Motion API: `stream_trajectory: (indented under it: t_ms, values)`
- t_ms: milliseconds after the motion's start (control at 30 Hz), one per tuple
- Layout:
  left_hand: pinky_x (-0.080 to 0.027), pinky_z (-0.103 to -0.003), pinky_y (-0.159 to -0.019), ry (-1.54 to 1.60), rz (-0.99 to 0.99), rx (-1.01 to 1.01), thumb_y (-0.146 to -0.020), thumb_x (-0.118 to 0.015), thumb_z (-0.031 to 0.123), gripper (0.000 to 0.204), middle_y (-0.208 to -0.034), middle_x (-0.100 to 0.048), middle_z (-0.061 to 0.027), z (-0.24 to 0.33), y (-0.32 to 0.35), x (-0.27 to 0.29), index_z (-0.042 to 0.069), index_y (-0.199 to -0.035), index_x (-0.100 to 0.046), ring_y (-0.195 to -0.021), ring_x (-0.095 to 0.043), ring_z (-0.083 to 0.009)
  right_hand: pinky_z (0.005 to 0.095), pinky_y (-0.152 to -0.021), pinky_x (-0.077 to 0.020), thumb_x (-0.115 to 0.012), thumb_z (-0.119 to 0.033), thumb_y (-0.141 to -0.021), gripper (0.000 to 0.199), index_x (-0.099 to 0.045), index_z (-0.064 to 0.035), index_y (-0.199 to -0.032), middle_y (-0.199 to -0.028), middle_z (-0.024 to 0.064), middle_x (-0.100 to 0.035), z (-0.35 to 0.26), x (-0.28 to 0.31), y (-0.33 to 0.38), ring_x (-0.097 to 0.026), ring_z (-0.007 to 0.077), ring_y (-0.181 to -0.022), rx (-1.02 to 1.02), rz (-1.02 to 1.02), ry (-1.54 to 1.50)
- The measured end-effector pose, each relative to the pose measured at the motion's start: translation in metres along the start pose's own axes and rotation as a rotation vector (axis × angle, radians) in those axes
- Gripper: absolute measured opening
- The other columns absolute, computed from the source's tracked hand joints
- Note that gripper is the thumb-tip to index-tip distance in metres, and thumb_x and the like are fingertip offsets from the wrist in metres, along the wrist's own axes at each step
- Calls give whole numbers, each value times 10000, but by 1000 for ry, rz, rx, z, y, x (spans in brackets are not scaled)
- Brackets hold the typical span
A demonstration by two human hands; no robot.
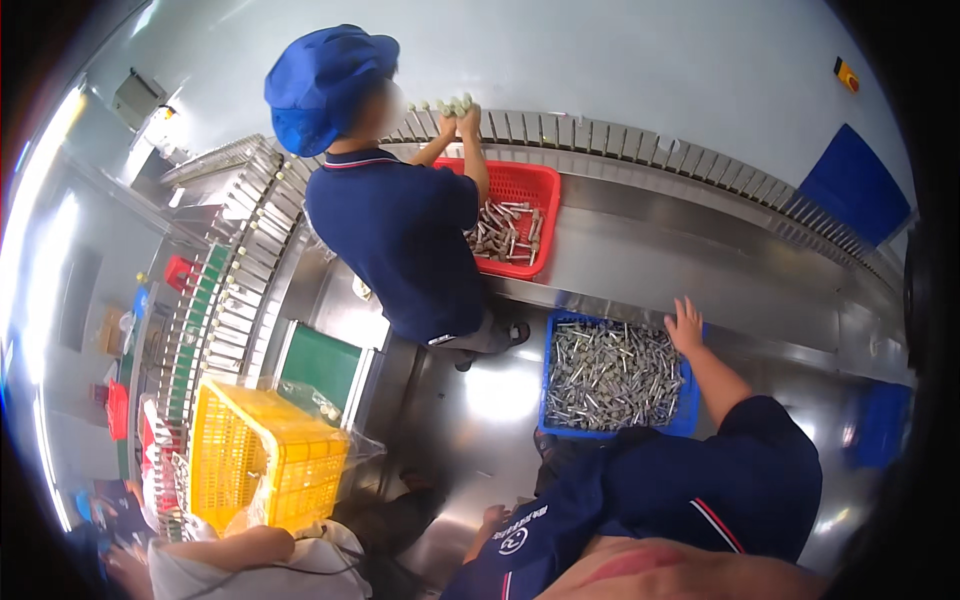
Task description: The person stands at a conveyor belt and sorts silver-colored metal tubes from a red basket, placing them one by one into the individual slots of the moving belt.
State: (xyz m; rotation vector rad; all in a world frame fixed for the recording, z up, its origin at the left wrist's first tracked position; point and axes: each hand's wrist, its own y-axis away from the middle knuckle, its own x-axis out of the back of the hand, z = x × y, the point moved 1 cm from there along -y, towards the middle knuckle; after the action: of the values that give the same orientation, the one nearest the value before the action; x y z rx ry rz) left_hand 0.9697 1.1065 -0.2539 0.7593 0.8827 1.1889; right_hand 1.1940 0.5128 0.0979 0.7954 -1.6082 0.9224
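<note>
Closest to the lens is my own dark blue short-sleeved shirt (700, 490). Low beside it, a sliver of my left hand (491, 518) shows (too little of it for me to tell whether it is spread or closed). My right hand (686, 325) is stretched forward with its fingers fanned wide and nothing pinched. It rests at the far right corner of the blue plastic mesh basket (553, 375), which is filled with small grey metal tubes (610, 375) just left of and below the palm. Well off to the left of that hand stands a yellow plastic crate lined with a clear bag (265, 455). Beyond my fingertips and to their left, across the polished steel worktop (660, 265), a co-worker in a blue cap and dark blue shirt (395, 230) leans over a red plastic mesh basket (535, 190). Both of that person's hands are raised to the curved slotted metal conveyor (620, 140) farthest away.
</note>
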Motion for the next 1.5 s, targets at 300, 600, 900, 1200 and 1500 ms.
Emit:
stream_trajectory:
  t_ms: [300, 600, 900, 1200, 1500]
  values:
    - [-493, -329, -657, -210, 128, -33, -908, -489, 236, 266, -935, -663, -107, 154, 69, -29, 50, -1074, -583, -763, -645, -206, 491, -954, -332, -410, -415, -930, 395, -637, -113, -1046, -1095, 82, -605, 11, -45, -34, -507, 290, -1082, -213, 83, 43]
    - [-505, -314, -634, -470, 149, -357, -892, -478, 164, 278, -846, -656, -118, 262, 54, -67, -3, -1074, -607, -698, -631, -196, 498, -904, -349, -392, -390, -931, 434, -701, -104, -827, -940, 84, -644, -1, -35, -27, -540, 306, -974, -133, 86, 8]
    - [-507, -309, -637, -408, 170, -322, -867, -489, 139, 274, -822, -664, -119, 268, 40, -38, -20, -1052, -616, -692, -631, -199, 535, -933, -321, -377, -397, -922, 437, -713, -118, -907, -1010, 115, -659, -3, -40, -41, -542, 331, -1037, -219, -74, 39]
    - [-533, -357, -705, -1062, -20, -515, -894, -537, 228, 275, -892, -660, -168, 202, -49, 37, -7, -1007, -625, -861, -659, -234, 551, -966, -312, -396, -438, -910, 436, -655, -119, -1054, -1113, 131, -623, 12, -24, -46, -511, 337, -1105, -311, -291, 23]
    - [-513, -400, -680, -779, -180, -397, -914, -518, 305, 328, -922, -661, -148, 335, -25, 17, 58, -1125, -563, -774, -644, -240, 555, -1040, -248, -589, -320, -837, 595, -378, -138, -1362, -1471, 158, -256, -78, -52, 12, -290, 363, -1327, -303, -48, 17]
